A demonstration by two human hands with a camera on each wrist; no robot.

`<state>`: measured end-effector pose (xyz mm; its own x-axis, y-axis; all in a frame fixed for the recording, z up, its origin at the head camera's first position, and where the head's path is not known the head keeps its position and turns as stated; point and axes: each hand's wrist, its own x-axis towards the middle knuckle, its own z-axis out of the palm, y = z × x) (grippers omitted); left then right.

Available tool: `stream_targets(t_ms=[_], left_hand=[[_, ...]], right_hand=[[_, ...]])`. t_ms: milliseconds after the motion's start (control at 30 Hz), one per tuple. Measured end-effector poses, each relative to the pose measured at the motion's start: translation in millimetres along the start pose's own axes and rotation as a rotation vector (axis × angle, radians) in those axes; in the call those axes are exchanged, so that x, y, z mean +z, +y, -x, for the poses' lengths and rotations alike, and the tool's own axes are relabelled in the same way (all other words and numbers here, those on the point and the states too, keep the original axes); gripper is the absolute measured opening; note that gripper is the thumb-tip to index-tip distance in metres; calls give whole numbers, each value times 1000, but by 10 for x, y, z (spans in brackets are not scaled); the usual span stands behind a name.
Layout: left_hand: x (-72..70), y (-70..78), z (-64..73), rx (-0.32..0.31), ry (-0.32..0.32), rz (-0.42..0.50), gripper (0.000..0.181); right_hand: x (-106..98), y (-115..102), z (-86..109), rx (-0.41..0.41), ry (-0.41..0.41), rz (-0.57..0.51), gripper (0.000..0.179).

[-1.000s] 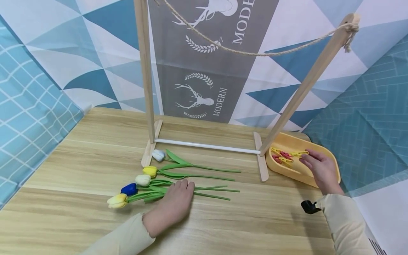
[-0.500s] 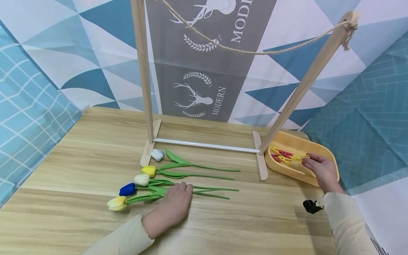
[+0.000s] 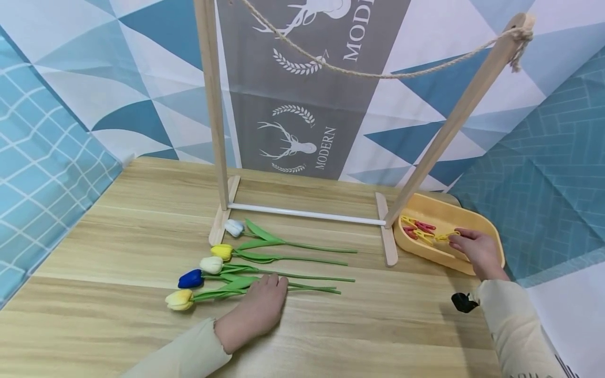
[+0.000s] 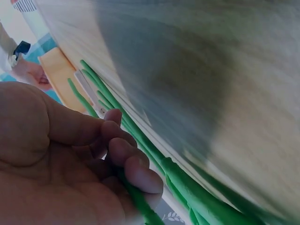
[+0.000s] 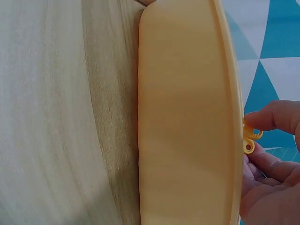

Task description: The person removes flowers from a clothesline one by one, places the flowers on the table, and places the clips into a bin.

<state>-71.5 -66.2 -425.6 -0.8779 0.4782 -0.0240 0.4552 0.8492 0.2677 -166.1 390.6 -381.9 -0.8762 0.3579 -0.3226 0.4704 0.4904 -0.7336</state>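
Note:
My left hand (image 3: 257, 310) lies over the stems of the lower artificial tulips. In the left wrist view its fingers curl round one green stem (image 4: 140, 201); other stems lie beside it. A pale yellow tulip (image 3: 179, 300), a blue tulip (image 3: 190, 279) and a white tulip (image 3: 211, 264) lie nearest that hand. Over the yellow plastic tray (image 3: 432, 258), my right hand (image 3: 479, 254) pinches a yellow clothespin (image 5: 247, 141) between thumb and fingers. Red and yellow clothespins (image 3: 424, 237) lie loose in the tray.
A wooden stand (image 3: 454, 126) with a slack rope (image 3: 350, 72) between its posts stands at the back. A white bar (image 3: 307, 213) joins its feet. A bright yellow tulip (image 3: 221, 252) and a bluish-white tulip (image 3: 234, 227) lie in front. Patterned cloth hangs behind.
The pale yellow tulip has shifted slightly right, and its stem has moved among the others under my left hand. My right hand stays at the tray with the yellow clothespin.

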Motion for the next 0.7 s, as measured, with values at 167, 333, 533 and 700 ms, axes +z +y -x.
stream_targets(t_ms=[167, 333, 533, 700], left_hand=[[2, 13, 1, -6, -37, 14, 15], [17, 1, 8, -6, -28, 5, 14], [37, -6, 38, 10, -23, -8, 16], [28, -4, 65, 26, -38, 6, 17]], right_hand=[[14, 1, -45, -2, 2, 16, 61], [4, 18, -57, -6, -6, 24, 61], [-6, 19, -66, 0, -16, 34, 61], [-14, 20, -70, 21, -22, 39, 61]])
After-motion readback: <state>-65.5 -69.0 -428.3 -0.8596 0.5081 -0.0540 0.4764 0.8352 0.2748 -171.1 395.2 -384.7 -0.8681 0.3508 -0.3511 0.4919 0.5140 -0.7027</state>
